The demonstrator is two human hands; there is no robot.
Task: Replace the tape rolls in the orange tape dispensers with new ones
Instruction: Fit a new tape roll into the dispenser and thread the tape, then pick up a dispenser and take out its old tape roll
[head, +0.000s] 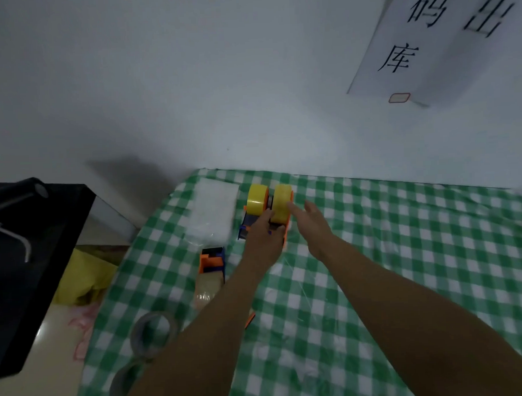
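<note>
Two orange tape dispensers stand side by side at the far edge of the checked table, each loaded with a yellow roll: the left roll (257, 200) and the right roll (282, 203). My left hand (263, 238) grips the body of the right dispenser (286, 231) just below its roll. My right hand (310, 218) reaches beside it with straight fingers, fingertips at the right roll's side. A third orange and blue dispenser (212, 261) lies nearer me, holding a pale roll (207, 287). Two near-empty grey rolls (153, 331) lie by my left forearm.
A white foam sheet (214, 212) lies left of the dispensers. The green checked tablecloth (406, 266) runs to the white wall. A black cabinet (26, 253) stands at left, with a yellow bag (84, 280) on the floor. A paper sign (432, 37) hangs on the wall.
</note>
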